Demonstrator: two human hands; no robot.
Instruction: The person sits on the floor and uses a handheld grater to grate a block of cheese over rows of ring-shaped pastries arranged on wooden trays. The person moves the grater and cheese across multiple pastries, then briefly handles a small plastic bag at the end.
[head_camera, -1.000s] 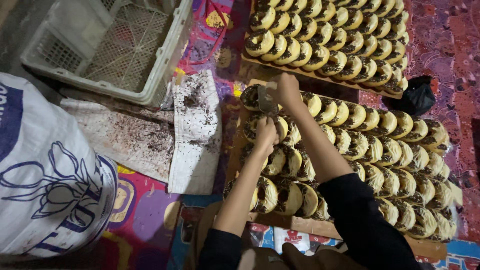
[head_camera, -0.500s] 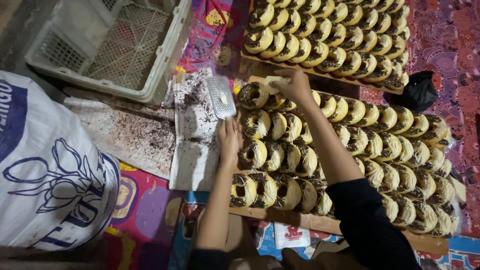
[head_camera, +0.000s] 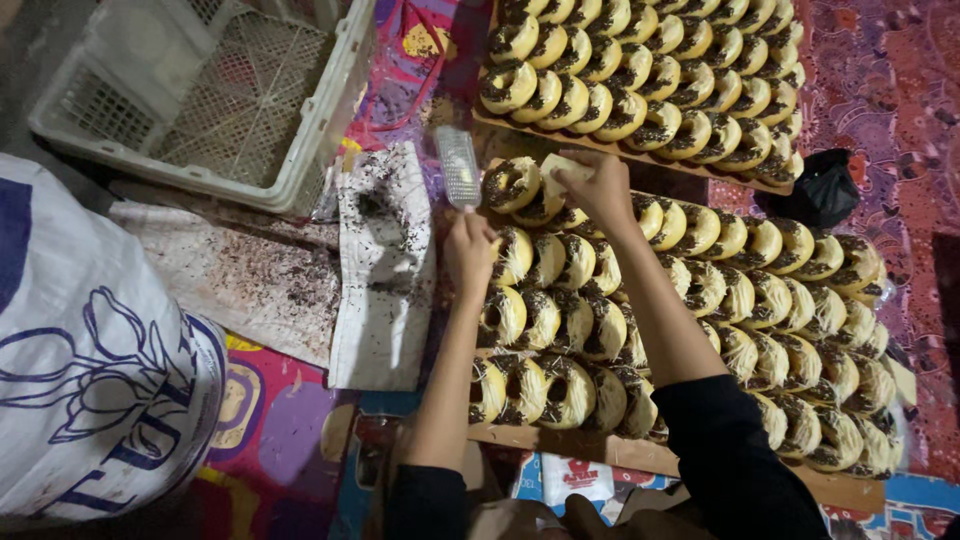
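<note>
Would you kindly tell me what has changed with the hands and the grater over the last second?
The left hand lifted the small grater off the doughnuts and out toward the tray's upper-left corner, keeping hold of it. The right hand stayed at the top row, holding a pale block. The doughnuts, white crate and sack lie as before.

White lattice crate (head_camera: 215, 95) at upper left; just below it, crumb-strewn white cloths (head_camera: 300, 270). Large printed white sack (head_camera: 90, 350) well below crate. Black pouch (head_camera: 825, 188) far right of crate, on patterned mat (head_camera: 900, 90)
</note>
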